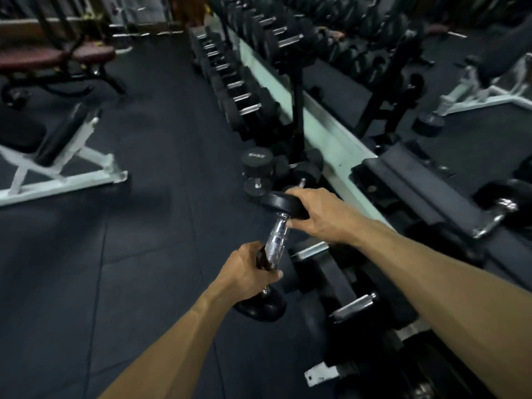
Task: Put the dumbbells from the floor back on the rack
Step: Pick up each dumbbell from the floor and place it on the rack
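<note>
Left hand point(250, 273) fingers curled round knurled chrome handle of black round-headed dumbbell point(277, 240); right hand point(319, 216) grips its upper head, beside black dumbbell rack point(334, 272)

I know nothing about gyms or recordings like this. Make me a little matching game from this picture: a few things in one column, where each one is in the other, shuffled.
Things:
1. left hand
2. right hand
3. dumbbells on the floor
4. white-framed bench

Places:
A. far left of the view, on the dark mat
B. curled round the chrome handle of the held dumbbell
C. on the top black head of the held dumbbell
D. on the floor by the foot of the rack, beyond the hands

Pairs: 1-B, 2-C, 3-D, 4-A
</note>
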